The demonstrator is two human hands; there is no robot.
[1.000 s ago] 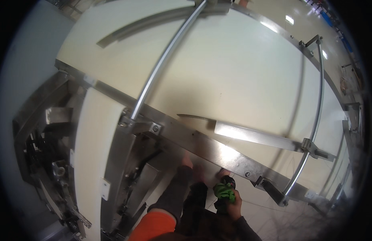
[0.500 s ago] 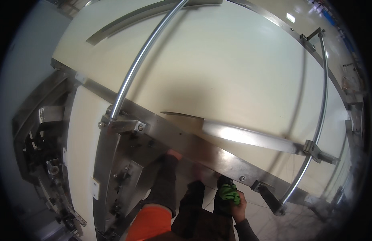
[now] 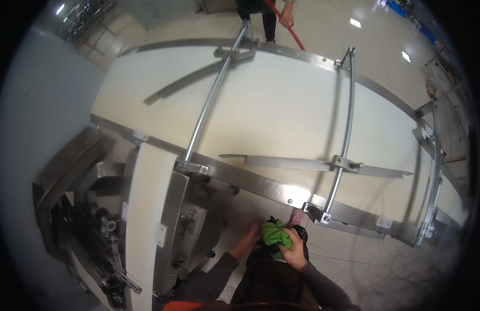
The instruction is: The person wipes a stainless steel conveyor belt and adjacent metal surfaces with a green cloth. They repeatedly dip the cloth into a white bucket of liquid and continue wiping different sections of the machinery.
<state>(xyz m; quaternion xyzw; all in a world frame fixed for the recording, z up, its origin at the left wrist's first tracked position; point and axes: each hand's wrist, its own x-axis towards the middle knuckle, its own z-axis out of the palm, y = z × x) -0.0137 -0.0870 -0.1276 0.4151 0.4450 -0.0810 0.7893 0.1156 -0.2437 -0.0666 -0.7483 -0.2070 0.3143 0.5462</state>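
Crumpled in my right hand (image 3: 296, 250) is a bright green cloth (image 3: 275, 233) with some dark patches, the fingers closed on its right side. My left hand (image 3: 246, 242) is at the cloth's left side, its fingers blurred by motion; whether it touches the cloth I cannot tell. Both hands are low in front of my body, below the near metal edge (image 3: 250, 180) of a wide conveyor with a cream belt (image 3: 281, 114). Long metal guide plates (image 3: 289, 163) lie over that belt, clamped to a crossbar (image 3: 349, 114).
A second crossbar (image 3: 211, 98) spans the belt at left. A narrow cream conveyor (image 3: 146, 207) and machine parts (image 3: 102, 228) stand to my left. Across the belt, another person's hand (image 3: 286, 15) grips a red pole (image 3: 290, 32). Pale floor tiles (image 3: 349, 259) show at right.
My left hand has come back from under the conveyor's near edge to beside the cloth. My right hand moved left and up with the cloth. Another person has come into view.
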